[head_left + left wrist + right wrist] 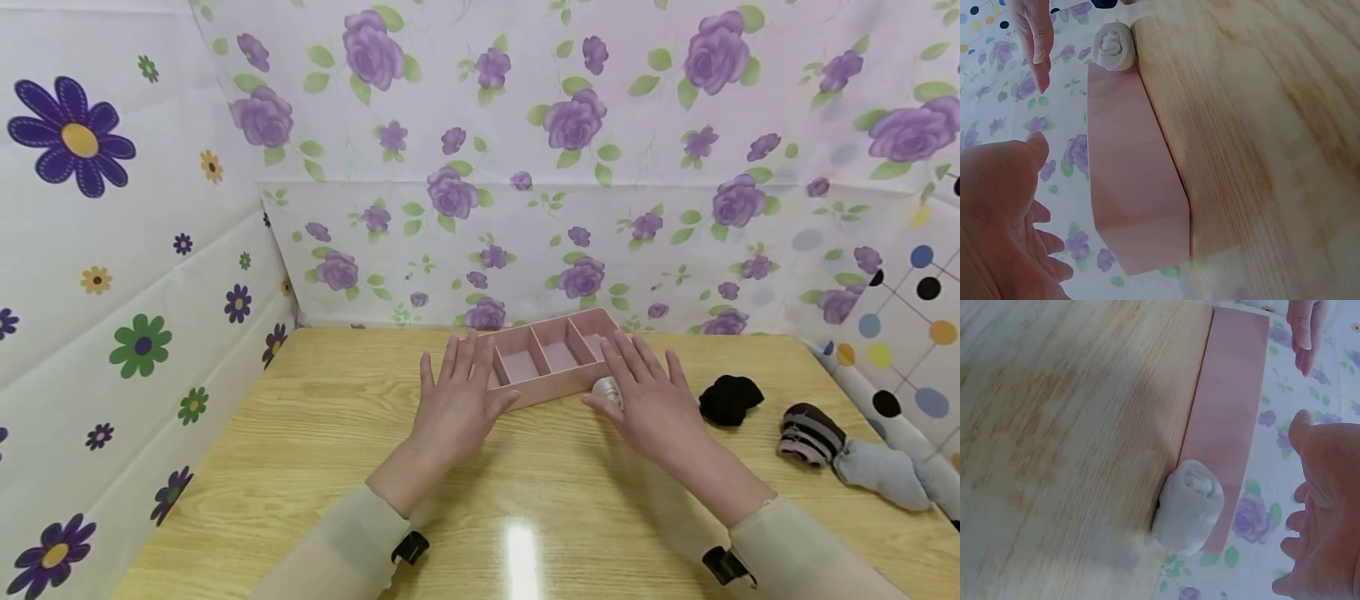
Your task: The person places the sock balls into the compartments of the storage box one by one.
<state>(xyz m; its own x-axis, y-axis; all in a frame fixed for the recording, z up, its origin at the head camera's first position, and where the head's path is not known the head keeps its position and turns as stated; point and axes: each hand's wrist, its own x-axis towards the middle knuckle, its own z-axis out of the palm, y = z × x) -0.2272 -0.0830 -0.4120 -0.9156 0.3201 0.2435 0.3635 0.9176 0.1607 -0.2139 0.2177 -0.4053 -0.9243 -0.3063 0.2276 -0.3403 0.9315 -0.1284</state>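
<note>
A pink box (551, 387) with a row of compartments stands at the back of the table, set at a slant. My left hand (453, 412) is over its left end, palm down with the fingers straight. Above the right end is my right hand (660, 408), spread the same way and partly hiding a white rolled-up sock (606, 389). That sock (1188, 509) sits against the box's front wall (1225, 394) in the right wrist view. Both wrist views show the hands apart from the box and the sock, holding nothing. The compartments that show hold nothing visible.
To the right lie a black bundled sock (730, 401), a brown-and-black striped one (810, 435) and a grey-blue one (881, 473). Flowered cloth (450, 250) hangs behind the wooden table (337, 467), with more patterned cloth at both sides.
</note>
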